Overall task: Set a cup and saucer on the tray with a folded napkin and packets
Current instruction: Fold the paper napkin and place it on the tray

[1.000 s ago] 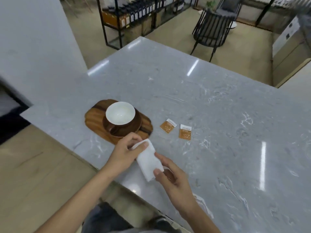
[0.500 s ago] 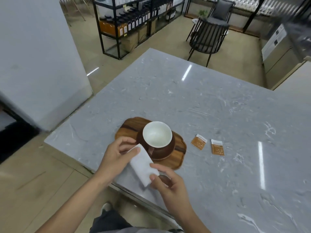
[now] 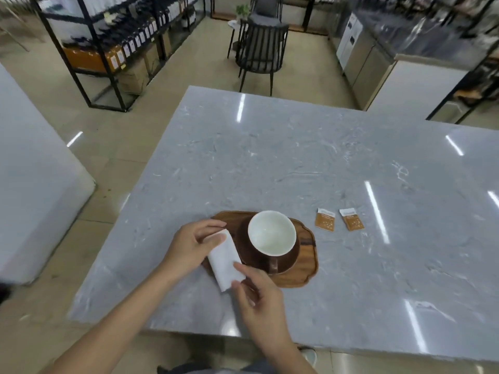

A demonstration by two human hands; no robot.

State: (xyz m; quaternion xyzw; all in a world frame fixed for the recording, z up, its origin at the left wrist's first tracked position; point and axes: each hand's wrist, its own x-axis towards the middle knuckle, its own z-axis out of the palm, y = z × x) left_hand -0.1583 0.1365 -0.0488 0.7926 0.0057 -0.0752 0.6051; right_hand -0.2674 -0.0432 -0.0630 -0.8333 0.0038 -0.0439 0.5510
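Two hands: both holding one folded white paper napkin [image 3: 225,259] over the near left edge of the oval dark wooden tray [image 3: 299,276].
Left hand [image 3: 193,245]: pinching the far end of the napkin, thumb pressing on top, fingers curling together above it.
Right hand [image 3: 259,295]: pinching the near end of the napkin between thumb and forefinger; remaining fingers lying loosely together.
Napkin position: lying partly over the tray's left rim and partly over the grey marble-patterned counter [image 3: 270,157], just beside the brown round saucer [image 3: 244,238]; contact with the tray surface impossible to tell.
Napkin long axis: running from far left to near right, far end pointing toward the left hand, near end toward the person.
Cup: white-lined round ceramic cup [image 3: 271,232] sitting upright on the saucer, on the tray, brown handle pointing toward the person.
Packets: two small orange paper packets [image 3: 325,219] [image 3: 351,219] lying side by side on the counter, right of the tray, apart from it.
Step in hand: apparently placing the napkin on the tray, left of the saucer.
Next move: probably calling for lowering the napkin flat on bare wood beside the saucer, letting go with both pinches, then reaching right for the packets.
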